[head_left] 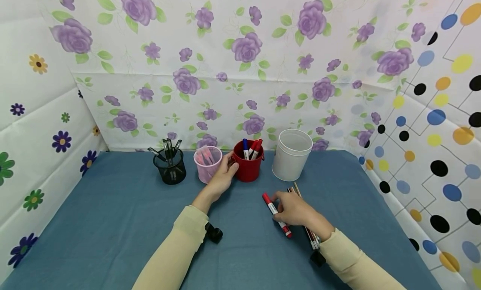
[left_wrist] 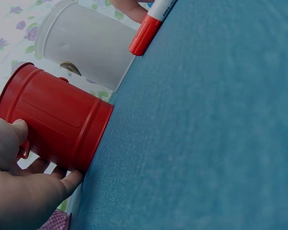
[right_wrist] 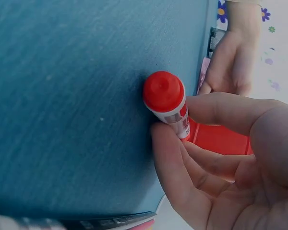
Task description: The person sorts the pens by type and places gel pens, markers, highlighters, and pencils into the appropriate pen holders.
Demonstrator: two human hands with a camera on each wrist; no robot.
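My left hand grips the left side of a small red bucket. In the left wrist view its thumb lies by the handle lug, the other fingers around the side. Inside the bucket stand a blue marker and red markers. To the front right, my right hand pinches a red-capped marker with a white barrel between thumb and fingers, low over the cloth. The right wrist view shows this marker's red end from close up. Several pencils lie partly hidden under that hand and forearm.
A white bucket stands right of the red one. On the left are a pink cup with pink items and a black mesh holder with dark pens. Blue cloth covers the table; patterned sheets rise behind and beside it.
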